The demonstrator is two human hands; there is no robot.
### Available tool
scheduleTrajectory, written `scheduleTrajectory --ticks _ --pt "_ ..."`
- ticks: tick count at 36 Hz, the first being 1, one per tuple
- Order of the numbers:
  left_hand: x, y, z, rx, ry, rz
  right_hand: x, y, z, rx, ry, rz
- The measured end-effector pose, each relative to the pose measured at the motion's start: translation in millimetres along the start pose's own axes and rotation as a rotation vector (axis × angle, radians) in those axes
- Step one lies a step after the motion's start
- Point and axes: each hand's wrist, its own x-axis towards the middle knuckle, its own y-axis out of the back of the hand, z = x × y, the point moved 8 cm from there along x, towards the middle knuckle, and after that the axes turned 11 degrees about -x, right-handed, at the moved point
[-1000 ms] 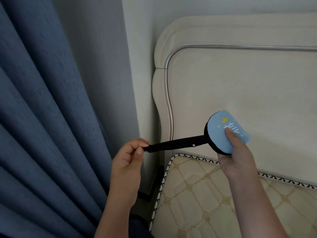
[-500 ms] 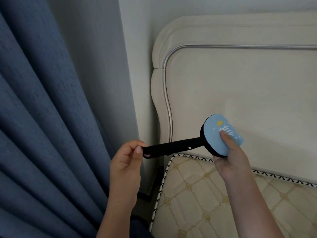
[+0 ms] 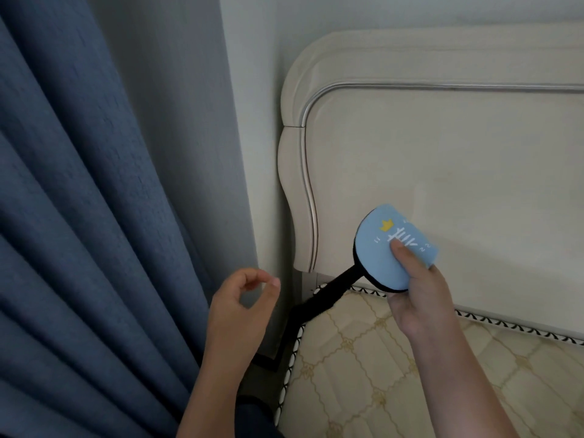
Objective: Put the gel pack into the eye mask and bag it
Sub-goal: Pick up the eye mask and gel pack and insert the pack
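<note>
While your right forearm reaches up from the lower right, your right hand (image 3: 417,289) grips the folded light-blue fabric eye mask (image 3: 388,248) — thumb pressed flat on its printed face, fingers curled behind. You hold it up in front of the cream padded headboard (image 3: 442,153), just above the head end of the cream quilted mattress (image 3: 379,374). The mask's black elastic strap (image 3: 331,290) hangs loose, down and left over the mattress corner. Your left hand (image 3: 243,298) hovers beside the blue pleated curtain (image 3: 79,216), wrist raised, fingers loosely curled, thumb and forefinger nearly meeting — holding nothing, apart from the strap.
</note>
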Motion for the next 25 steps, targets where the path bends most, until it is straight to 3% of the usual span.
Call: scheduleTrajectory --ticks 11,18,25 --pt "-17 -56 6 -0.172 0.104 -0.254 -25 -46 21 -0.121 -0.060 -0.213" --pt "-15 -46 -2 -0.135 0.121 -0.203 -31 -51 25 -0.149 -0.083 -0.262" --pt "-11 -35 -3 0.062 0.067 -0.170 -33 -54 24 -0.207 -0.043 -0.274"
